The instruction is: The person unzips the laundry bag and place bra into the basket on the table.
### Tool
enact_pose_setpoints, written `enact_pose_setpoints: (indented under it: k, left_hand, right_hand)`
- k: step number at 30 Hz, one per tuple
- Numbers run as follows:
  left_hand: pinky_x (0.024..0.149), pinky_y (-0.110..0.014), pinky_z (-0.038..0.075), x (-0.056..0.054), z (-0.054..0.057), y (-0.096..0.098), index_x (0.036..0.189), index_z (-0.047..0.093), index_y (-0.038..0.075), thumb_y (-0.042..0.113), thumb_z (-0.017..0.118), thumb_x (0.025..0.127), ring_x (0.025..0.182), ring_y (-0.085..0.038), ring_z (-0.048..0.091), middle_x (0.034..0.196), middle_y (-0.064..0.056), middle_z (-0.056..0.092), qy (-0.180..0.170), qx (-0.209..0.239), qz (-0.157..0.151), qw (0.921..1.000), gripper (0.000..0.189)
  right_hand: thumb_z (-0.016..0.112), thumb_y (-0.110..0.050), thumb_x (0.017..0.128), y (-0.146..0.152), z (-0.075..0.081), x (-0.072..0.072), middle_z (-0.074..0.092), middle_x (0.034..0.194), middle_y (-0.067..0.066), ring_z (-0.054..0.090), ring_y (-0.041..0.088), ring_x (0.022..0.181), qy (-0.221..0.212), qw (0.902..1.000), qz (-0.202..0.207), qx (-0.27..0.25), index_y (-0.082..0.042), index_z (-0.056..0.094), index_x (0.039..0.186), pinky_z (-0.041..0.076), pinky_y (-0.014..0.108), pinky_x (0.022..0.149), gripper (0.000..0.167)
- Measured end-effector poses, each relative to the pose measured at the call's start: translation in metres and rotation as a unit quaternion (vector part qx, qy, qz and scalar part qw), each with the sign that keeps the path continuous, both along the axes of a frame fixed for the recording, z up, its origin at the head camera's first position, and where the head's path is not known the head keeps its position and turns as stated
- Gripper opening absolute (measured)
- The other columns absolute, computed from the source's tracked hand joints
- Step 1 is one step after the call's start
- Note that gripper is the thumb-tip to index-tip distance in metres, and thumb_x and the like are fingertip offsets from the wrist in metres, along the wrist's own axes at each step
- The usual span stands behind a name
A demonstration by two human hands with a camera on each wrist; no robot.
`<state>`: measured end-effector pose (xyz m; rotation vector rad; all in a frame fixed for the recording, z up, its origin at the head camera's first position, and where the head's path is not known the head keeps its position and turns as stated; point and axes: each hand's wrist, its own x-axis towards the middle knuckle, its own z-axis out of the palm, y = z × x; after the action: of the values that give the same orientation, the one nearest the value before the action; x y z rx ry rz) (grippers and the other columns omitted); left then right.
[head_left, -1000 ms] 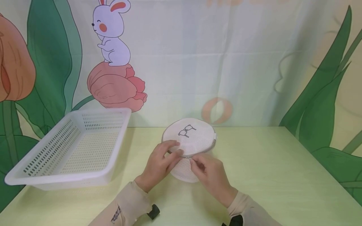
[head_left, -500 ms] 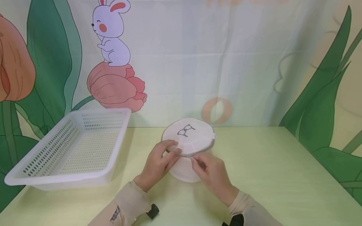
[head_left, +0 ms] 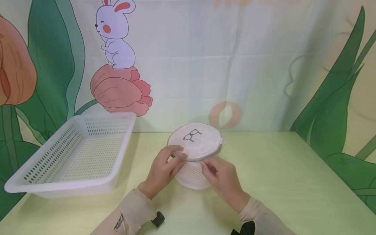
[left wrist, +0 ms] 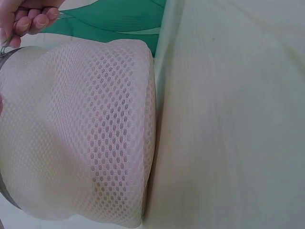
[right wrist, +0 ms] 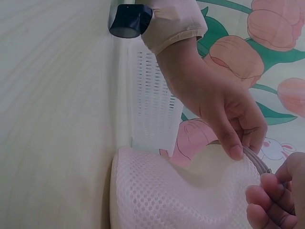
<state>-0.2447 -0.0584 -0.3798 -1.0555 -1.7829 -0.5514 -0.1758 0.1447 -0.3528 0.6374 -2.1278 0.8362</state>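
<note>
Bag (head_left: 204,147) up on the table (head_left: 282,182), right in front of the person: white mesh, round top facing up, glasses print (head_left: 192,134) in dark lines across it. Pale tab (head_left: 222,141) at its right edge. Round the rim runs the grey zip (right wrist: 256,161), and both hands are at it! Left hand (head_left: 163,168): a pinch on the rim, thumb on the mesh just below the zip, fingers over the top. Right hand (head_left: 224,176), just beside it: thumb and index finger squeezed tight on a small metal pull (left wrist: 3,50), the other fingers tucked in. Below them the mesh wall dips and bulges, plain in both wrist views.

Out to the left, well apart from the hands, sits the basket (head_left: 58,186), white, its walls slotted. Beige sleeves (head_left: 138,207) on both arms, something black by each. Behind everything, cloth (head_left: 182,65): rabbit (head_left: 120,49) on a pink tulip (head_left: 117,89), green leaves at either side.
</note>
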Motion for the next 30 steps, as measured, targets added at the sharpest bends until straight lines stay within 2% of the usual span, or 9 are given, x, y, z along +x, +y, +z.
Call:
enact_pose_setpoints:
  k: [16,30]
  left_hand:
    - [0.082,-0.036,0.054,-0.0008,-0.0009,-0.0003,0.097,0.064,0.012,0.032,0.050,0.099,0.097,-0.027,0.062,0.109,-0.012,0.063,-0.003,0.008,-0.006,0.9999,0.024]
    - [0.086,-0.037,0.054,0.0003,-0.0007,-0.0006,0.096,0.064,0.011,0.032,0.050,0.099,0.101,-0.028,0.061,0.110,-0.012,0.062,-0.011,0.010,-0.004,0.9999,0.025]
  right_hand:
    - [0.066,-0.001,0.081,0.0036,0.0025,-0.0013,0.062,0.068,-0.001,0.053,0.001,0.060,0.005,1.0000,0.001,0.000,-0.007,0.063,0.078,0.046,0.011,0.053,0.007]
    - [0.067,-0.001,0.080,0.0075,0.0036,-0.0028,0.064,0.069,-0.001,0.055,0.002,0.060,0.002,1.0000,-0.006,-0.001,-0.008,0.064,0.078,0.048,0.013,0.054,0.008]
